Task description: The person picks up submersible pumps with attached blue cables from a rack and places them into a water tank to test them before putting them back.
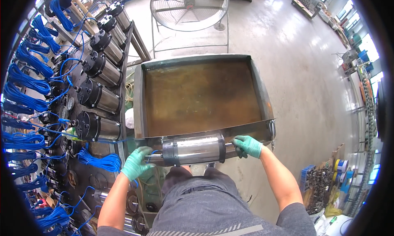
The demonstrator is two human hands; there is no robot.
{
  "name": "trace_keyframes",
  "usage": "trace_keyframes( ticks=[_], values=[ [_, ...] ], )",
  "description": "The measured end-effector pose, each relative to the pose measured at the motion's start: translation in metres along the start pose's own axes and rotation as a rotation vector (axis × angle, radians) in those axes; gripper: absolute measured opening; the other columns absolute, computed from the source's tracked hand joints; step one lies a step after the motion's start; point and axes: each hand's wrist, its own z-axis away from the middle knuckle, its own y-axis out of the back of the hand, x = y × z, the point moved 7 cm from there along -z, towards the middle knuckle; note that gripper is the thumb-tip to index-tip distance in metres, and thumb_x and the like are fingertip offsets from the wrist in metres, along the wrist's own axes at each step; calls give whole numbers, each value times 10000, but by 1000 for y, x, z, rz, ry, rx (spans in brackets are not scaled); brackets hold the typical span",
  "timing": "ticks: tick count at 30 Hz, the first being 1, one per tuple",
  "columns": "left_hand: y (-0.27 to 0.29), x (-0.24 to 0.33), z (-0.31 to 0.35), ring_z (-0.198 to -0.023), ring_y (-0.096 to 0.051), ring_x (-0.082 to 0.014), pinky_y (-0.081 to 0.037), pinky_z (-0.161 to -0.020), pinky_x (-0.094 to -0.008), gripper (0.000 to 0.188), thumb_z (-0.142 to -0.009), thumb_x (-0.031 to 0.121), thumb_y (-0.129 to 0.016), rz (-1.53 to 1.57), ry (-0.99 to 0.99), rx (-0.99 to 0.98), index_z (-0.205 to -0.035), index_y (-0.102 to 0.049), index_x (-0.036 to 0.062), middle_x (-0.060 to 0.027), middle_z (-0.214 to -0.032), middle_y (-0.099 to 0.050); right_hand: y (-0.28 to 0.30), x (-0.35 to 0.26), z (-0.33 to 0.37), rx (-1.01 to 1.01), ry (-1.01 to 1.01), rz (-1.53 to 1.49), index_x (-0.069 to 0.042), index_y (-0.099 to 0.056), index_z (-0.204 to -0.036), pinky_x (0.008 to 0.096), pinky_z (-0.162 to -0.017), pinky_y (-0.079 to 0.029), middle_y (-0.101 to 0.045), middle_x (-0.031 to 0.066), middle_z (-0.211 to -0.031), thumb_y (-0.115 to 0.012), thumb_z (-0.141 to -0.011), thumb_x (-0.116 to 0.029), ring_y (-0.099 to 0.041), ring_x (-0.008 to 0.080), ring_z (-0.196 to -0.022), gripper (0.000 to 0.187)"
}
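Observation:
A shiny steel motor point(197, 149) with black end caps lies crosswise before me, along the near edge of a water tank point(266, 100). My left hand point(137, 163), in a green glove, curls around the end of its left rod, thumb below and fingers above. A bit of blue cable shows by those fingers. At the other end my right hand point(247, 146), gloved the same way, grips the short rod with its fingers closed. Whether the motor's weight rests on the dark ledge point(245, 162) under it, I cannot tell.
Brownish water fills the tank. On the left, a bench holds a row of similar motors point(98, 127) and several coiled blue cables point(99, 160). A large round fan point(189, 8) stands beyond the tank. Spools and parts point(340, 168) sit at the lower right.

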Motion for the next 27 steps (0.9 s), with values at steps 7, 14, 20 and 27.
trace_keyframes(
  ticks=[7, 14, 20, 27],
  values=[
    [-16, -36, 2, -824, -671, -264, -547, -751, -361, 395, -902, 315, -714, 278, 258, -60, -1173, -681, 30, -92, -904, -686, 4, -5, -6, 80, 267, 251, -78, -668, -1115, 300, -680, -556, -697, 60, -851, -684, -955, -221, -654, 127, -739, 216],
    [-26, -51, -1, -814, -662, -200, -541, -712, -337, 511, -965, 443, -631, 409, 522, 38, -1181, -653, -20, -95, -918, -696, 2, -29, 15, 375, 594, 579, -30, -663, -1176, 342, -743, -568, -733, 160, -932, -681, -941, -361, -720, 239, -819, 406],
    [2, 9, -3, -1136, -590, -362, -497, -946, -436, 457, -832, 233, -767, -280, -156, -82, -1232, -630, 61, -151, -1288, -605, 15, 13, -1, -19, -95, 20, -36, -658, -948, 292, -509, -470, -587, 39, -630, -564, -989, -474, -586, 147, -551, 450],
    [-40, -54, -10, -594, -602, -177, -485, -542, -308, 296, -1025, 273, -538, 614, 667, -88, -1089, -686, 26, -70, -701, -637, 9, -13, -2, 91, 272, 657, -66, -636, -973, 367, -653, -520, -657, 97, -775, -733, -878, -338, -642, 233, -710, 303]
  ],
)
